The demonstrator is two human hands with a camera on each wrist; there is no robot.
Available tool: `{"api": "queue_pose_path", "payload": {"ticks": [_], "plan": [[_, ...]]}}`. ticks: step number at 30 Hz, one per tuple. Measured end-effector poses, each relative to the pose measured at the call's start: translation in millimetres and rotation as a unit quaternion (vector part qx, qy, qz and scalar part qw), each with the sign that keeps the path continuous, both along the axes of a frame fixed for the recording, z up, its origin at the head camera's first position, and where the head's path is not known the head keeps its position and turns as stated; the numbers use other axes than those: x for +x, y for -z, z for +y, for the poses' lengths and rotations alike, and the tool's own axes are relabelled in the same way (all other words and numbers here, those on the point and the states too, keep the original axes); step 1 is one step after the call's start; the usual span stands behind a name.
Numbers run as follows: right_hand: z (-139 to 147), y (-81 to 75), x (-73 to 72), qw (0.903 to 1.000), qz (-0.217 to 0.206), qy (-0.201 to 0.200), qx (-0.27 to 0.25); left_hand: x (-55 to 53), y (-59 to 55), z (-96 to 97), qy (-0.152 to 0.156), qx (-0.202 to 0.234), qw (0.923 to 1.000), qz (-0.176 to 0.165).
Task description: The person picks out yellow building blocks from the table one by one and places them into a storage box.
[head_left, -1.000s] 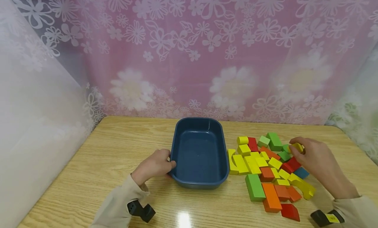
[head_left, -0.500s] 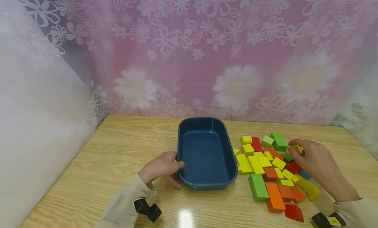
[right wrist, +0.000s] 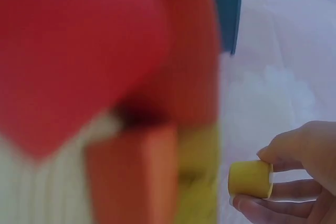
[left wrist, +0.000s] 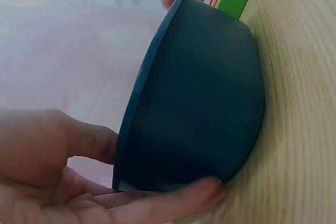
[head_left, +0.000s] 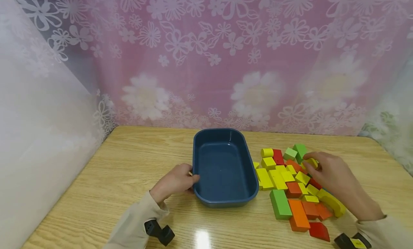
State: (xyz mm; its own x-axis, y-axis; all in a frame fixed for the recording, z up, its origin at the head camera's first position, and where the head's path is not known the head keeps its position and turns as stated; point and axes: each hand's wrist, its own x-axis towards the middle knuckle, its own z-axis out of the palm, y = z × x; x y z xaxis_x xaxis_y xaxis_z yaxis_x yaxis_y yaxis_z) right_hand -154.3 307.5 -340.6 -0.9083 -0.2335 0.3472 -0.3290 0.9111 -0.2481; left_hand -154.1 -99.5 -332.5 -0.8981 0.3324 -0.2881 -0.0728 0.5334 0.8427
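My left hand (head_left: 174,181) grips the left rim of a dark blue rectangular tub (head_left: 222,203). Its thumb hooks over the rim, and the fingers lie along the outer wall, as the left wrist view shows. A yellow cylinder block (right wrist: 250,179) is pinched between the thumb and fingers of my right hand (head_left: 335,179), held above the far right part of the block pile. No blocks show inside the tub. Beneath and beside my right hand lie green blocks (head_left: 300,153), yellow blocks and a red block (head_left: 278,157); the hand hides some of them.
Loose blocks spread right of the tub, the nearest yellow ones against its side. A green block (head_left: 280,204), an orange block (head_left: 299,215) and a red block (head_left: 319,231) lie nearest the front. A flowered curtain (head_left: 200,62) hangs behind the wooden table (head_left: 138,148).
My right hand has moved left with the yellow cylinder block. The tub has shifted slightly right, hiding more of the yellow block beside it.
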Motion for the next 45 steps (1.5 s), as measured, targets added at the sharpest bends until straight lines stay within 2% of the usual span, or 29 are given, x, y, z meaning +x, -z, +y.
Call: {"api": "queue_pose_path", "payload": {"ticks": [3, 6, 8, 10, 13, 16, 18, 20, 24, 26, 30, 35, 39, 42, 45], "plan": [[-19, -4.9, 0.1, 0.9989, 0.014, -0.041, -0.017, 1.2, 3.0, -4.3, 0.028, 0.082, 0.9952, -0.046], [-38, -11.3, -2.8, 0.9946, 0.043, -0.092, -0.023, 2.2, 4.3, -8.7, 0.054, 0.157, 0.9808, -0.103], [-50, -16.3, -4.1, 0.9911, 0.062, -0.116, -0.02, 2.5, 3.5, -9.2, 0.058, 0.179, 0.9742, -0.124], [-59, -21.6, -4.4, 0.9884, 0.07, -0.134, -0.019, 3.8, 1.8, -6.8, 0.054, 0.182, 0.9733, -0.129], [-73, -26.6, -5.3, 0.9823, 0.086, -0.166, -0.014, 8.7, 0.9, 1.5, 0.028, 0.193, 0.9727, -0.126], [-89, -26.4, -8.4, 0.9717, 0.094, -0.217, -0.005, 17.1, 5.2, 12.4, -0.015, 0.21, 0.9737, -0.088], [-101, -24.1, -10.3, 0.9652, 0.081, -0.249, 0.002, 23.3, 10.4, 19.1, -0.045, 0.234, 0.969, -0.067], [-112, -20.7, -12.5, 0.9579, 0.066, -0.279, 0.008, 29.4, 15.9, 24.6, -0.072, 0.266, 0.9599, -0.051], [-132, -11.4, -21.2, 0.946, 0.026, -0.322, 0.031, 37.8, 21.9, 29.0, -0.101, 0.342, 0.9317, -0.066], [-138, -6.1, -27.2, 0.9416, 0.003, -0.334, 0.046, 39.4, 22.2, 28.9, -0.107, 0.359, 0.9243, -0.075], [-143, 2.7, -37.7, 0.938, -0.033, -0.339, 0.064, 41.1, 20.5, 26.6, -0.099, 0.353, 0.9257, -0.095], [-147, 8.8, -46.0, 0.9405, -0.034, -0.327, 0.087, 42.1, 17.6, 23.2, -0.075, 0.349, 0.9283, -0.106], [-150, 9.6, -46.8, 0.9426, -0.034, -0.317, 0.099, 43.3, 16.7, 22.4, -0.075, 0.344, 0.9302, -0.104], [-145, 6.6, -43.8, 0.9479, -0.015, -0.309, 0.076, 44.5, 17.3, 22.0, -0.078, 0.339, 0.9326, -0.098], [-128, 0.1, -38.7, 0.9552, 0.04, -0.293, 0.018, 44.6, 17.7, 21.9, -0.074, 0.34, 0.9327, -0.097]]}}
